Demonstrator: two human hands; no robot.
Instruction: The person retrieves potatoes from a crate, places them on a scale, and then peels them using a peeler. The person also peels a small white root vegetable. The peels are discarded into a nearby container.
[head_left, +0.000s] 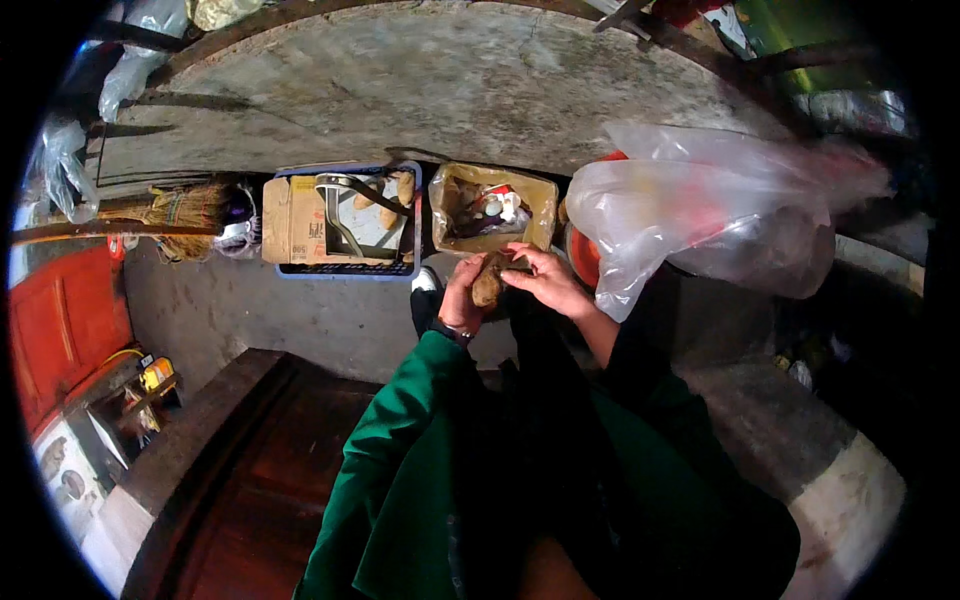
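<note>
My left hand is wrapped around a brown, earthy tuber, possibly a potato. From the other side my right hand reaches to it, thumb against its flank and fingertips near its upper end. Whether those fingers pinch anything is too small to make out. Just beyond the hands stands a bin lined with a yellowish plastic bag, with mixed scraps inside. Left of it, a blue plastic crate holds a flattened cardboard box, a metal-framed object and several similar tubers.
A large translucent plastic bag bulges over an orange-red tub on the right. Straw brooms lie left of the crate. A concrete wall rises behind. Dark wooden panelling and a red door flank the left side.
</note>
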